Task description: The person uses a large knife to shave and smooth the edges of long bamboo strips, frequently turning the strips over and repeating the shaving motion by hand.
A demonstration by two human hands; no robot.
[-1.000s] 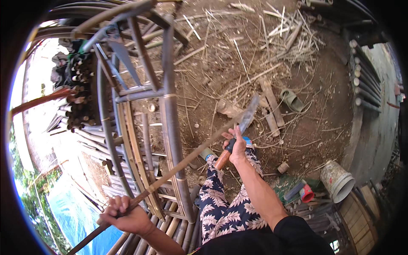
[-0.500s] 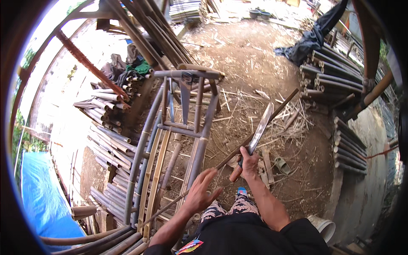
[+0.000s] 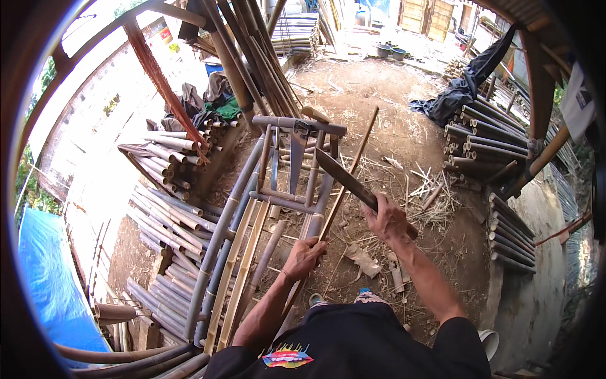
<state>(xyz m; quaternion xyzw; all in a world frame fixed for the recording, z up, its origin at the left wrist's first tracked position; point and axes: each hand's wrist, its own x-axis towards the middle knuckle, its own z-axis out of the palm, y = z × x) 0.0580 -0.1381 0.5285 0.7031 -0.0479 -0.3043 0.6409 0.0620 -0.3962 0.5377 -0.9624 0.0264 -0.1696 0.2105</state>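
My left hand (image 3: 304,258) is closed around the lower part of a long, thin bamboo strip (image 3: 362,149) that slants up and away from me. In my right hand (image 3: 386,220) is the handle of a machete (image 3: 344,177), its broad dark blade pointing up and to the left. The blade crosses the strip in this view; whether they touch, I cannot tell. Just left of both hands stands a bamboo frame (image 3: 203,278) of dark poles with pale split rails. A handsaw (image 3: 297,158) hangs blade-down from the frame's far crossbar.
Bamboo poles (image 3: 165,218) are piled on the left, beside a blue tarp (image 3: 53,284). More poles (image 3: 495,129) are stacked at the right under a dark cloth (image 3: 451,98). Shavings (image 3: 435,189) and offcuts litter the dirt floor. Two dark basins (image 3: 391,52) sit far off.
My left hand has closed on the strip from spread fingers. The machete has swung from pointing up-right to up-left, and the strip stands steeper. My view has tilted upward.
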